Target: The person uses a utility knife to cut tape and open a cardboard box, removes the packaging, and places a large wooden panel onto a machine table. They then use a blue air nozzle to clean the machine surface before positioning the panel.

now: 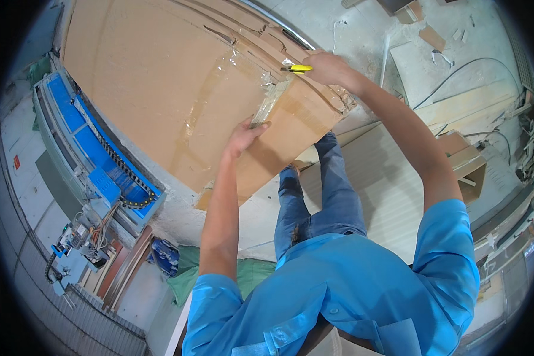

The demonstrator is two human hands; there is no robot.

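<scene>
A large brown cardboard package, with clear tape along its near end, lies in front of me. My right hand is closed round a yellow utility knife, its dark tip pointing left over the package's right side. Near the close end, my left hand grips the cardboard at the lower end of a ragged, pale torn strip. Its fingertips are partly hidden. Folded, split cardboard layers run along the right side.
To the left stands a blue machine with a black cable chain. An open cardboard box sits at right, near pale boards and a dark cable on the floor. Green cloth lies at lower left.
</scene>
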